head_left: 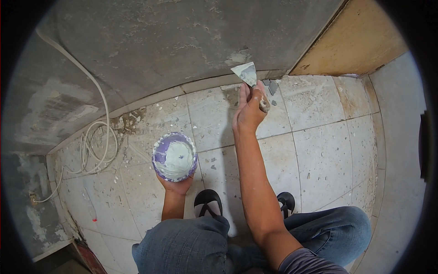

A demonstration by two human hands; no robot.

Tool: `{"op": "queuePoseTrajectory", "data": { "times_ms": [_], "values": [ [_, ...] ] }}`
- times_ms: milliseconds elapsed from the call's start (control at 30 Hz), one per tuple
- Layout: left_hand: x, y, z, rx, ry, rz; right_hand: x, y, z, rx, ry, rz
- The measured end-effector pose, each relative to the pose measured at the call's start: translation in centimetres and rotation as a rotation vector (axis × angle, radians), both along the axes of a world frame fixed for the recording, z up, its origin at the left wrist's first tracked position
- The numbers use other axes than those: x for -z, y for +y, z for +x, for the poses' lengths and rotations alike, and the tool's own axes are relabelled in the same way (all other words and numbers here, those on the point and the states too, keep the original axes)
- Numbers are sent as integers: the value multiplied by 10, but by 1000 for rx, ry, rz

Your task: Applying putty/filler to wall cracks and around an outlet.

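My left hand (175, 182) holds up a round purple bowl (160, 153) from below, left of my knees. Pale putty (179, 157) fills much of the bowl and crusts its rim. Ahead and to the right, my right hand (252, 107) is closed round the handle of a putty knife (246, 73). The broad blade points up toward the grey wall (182, 41) and carries pale putty. Just beyond the blade is a light patch of putty (238, 57) low on the wall. Whether the blade touches the wall I cannot tell.
A white cable (101, 91) hangs down the wall and lies coiled on the floor at the left, running to a wall socket (33, 197). Dust and chips litter the tiled floor (319, 146). A tan panel (351, 43) stands at the far right. My sandalled feet (208, 203) are below.
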State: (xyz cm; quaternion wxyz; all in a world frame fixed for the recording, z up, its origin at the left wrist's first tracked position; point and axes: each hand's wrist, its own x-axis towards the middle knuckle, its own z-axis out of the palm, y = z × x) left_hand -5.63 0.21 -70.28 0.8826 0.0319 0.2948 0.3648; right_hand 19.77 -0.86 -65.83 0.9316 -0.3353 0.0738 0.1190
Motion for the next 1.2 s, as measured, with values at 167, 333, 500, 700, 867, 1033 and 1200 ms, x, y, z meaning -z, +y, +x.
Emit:
{"op": "queuePoseTrajectory", "data": {
  "times_ms": [167,333,500,700,867,1033,1200],
  "values": [
    [-1,2,0,-8,-17,-46,7,12,6,46,17,-15],
    [-2,-2,3,3,23,-45,9,18,11,75,-20,-68],
    [-3,-3,2,2,35,-36,3,35,-4,75,-94,-88],
    [-10,-2,8,29,63,-77,-10,38,-25,12,-291,-249],
    [-16,-3,16,22,103,-82,-21,35,-47,-113,-365,-347],
    [-13,2,10,13,86,-76,-23,16,-53,-199,-225,18],
    [-4,-1,10,66,21,-66,-14,-16,-24,-141,-66,178]
  ]
}}
